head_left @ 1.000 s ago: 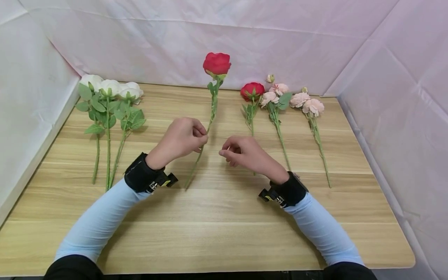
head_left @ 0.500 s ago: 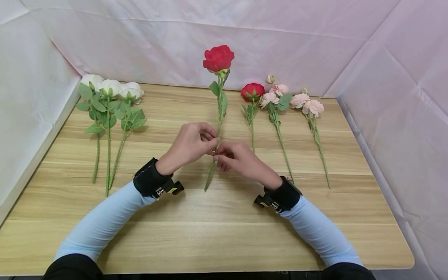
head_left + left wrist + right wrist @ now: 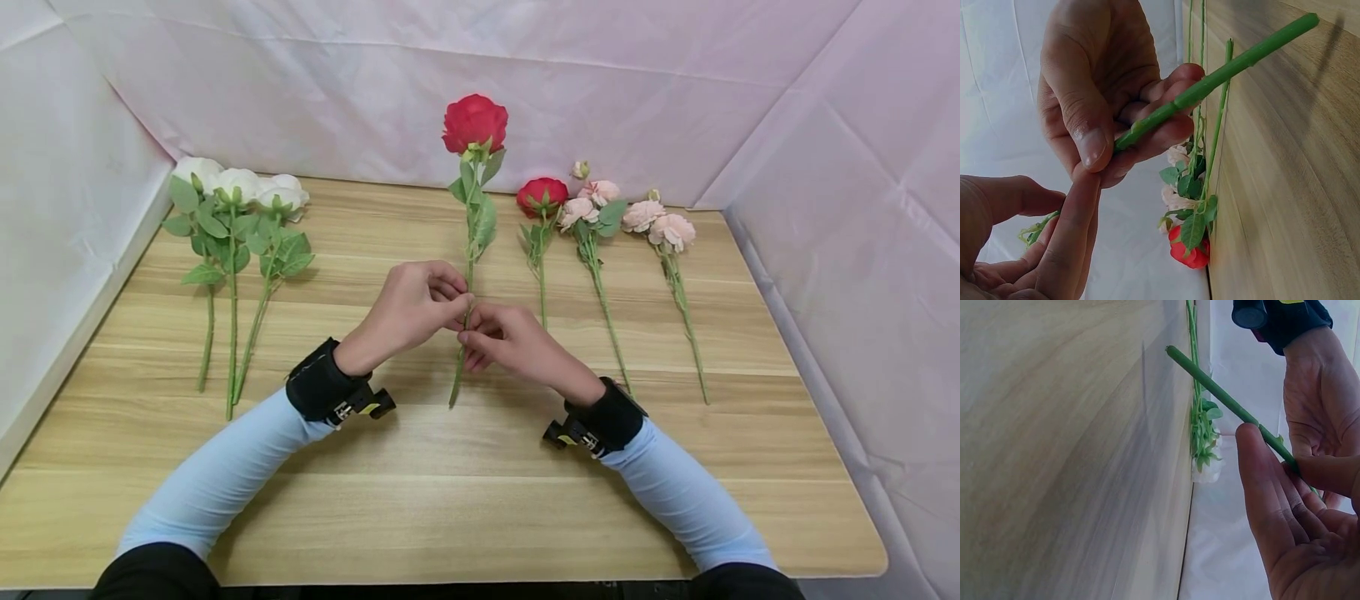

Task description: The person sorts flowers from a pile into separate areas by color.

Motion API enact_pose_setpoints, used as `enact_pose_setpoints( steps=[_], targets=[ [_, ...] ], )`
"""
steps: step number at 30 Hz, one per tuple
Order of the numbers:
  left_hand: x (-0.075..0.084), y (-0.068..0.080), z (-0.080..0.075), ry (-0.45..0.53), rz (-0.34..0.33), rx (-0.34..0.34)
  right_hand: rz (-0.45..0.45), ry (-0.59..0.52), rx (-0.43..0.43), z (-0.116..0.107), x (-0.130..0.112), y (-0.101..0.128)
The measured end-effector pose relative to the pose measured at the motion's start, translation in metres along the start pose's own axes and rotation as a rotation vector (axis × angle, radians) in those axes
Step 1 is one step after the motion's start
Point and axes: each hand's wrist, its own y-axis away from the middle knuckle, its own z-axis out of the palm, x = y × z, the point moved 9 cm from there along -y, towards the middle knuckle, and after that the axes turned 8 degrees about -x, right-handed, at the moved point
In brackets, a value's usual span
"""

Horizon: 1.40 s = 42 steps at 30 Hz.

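Note:
A red rose [image 3: 475, 125] with green leaves stands nearly upright over the middle of the table, its bloom towards the back cloth. My left hand [image 3: 411, 310] pinches its stem about halfway down. Just below, my right hand [image 3: 517, 343] pinches the same stem [image 3: 1222, 394] between thumb and fingers. The two hands meet at the stem in the head view. In the left wrist view the bare stem end [image 3: 1279, 39] sticks out past the right hand's fingers, clear of the tabletop.
Three white roses [image 3: 238, 185] lie at the left on the wooden table [image 3: 450, 517]. To the right lie another red rose [image 3: 543, 196] and two pink flower sprays [image 3: 597, 208], one farther right. Pale cloth [image 3: 360, 83] walls the back and sides.
The left hand has moved right with the red rose, which turned more upright. My right hand, apart from the stem a second ago, has come left and taken hold of it.

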Motion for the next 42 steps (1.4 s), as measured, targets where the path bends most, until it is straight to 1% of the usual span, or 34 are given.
enact_pose_setpoints(
  steps=[6,15,19,22,25,30,35,39,42],
  targets=[
    [0.000,0.000,-0.001,0.009,-0.003,0.003,-0.004,0.011,0.010,-0.001,0.000,0.000],
    [-0.002,-0.002,-0.001,0.071,0.003,-0.023,-0.004,0.068,0.036,-0.007,-0.001,0.000],
    [-0.004,-0.003,-0.005,0.071,0.002,-0.019,0.048,0.079,0.086,-0.019,0.005,-0.002],
    [-0.007,-0.005,-0.010,0.051,-0.011,-0.008,0.098,0.097,0.133,-0.031,0.014,-0.004],
    [-0.010,-0.006,-0.013,0.037,-0.032,-0.006,0.153,0.118,0.153,-0.042,0.024,-0.007],
    [-0.014,-0.007,-0.016,0.029,-0.056,-0.008,0.243,0.109,0.143,-0.051,0.035,-0.010],
    [-0.014,-0.007,-0.018,0.023,-0.063,-0.002,0.313,0.095,0.137,-0.055,0.045,-0.011],
    [-0.015,-0.007,-0.019,0.016,-0.063,0.000,0.355,0.105,0.118,-0.056,0.054,-0.012],
    [-0.015,-0.007,-0.019,0.011,-0.059,0.000,0.398,0.080,0.097,-0.054,0.062,-0.013]
  ],
)
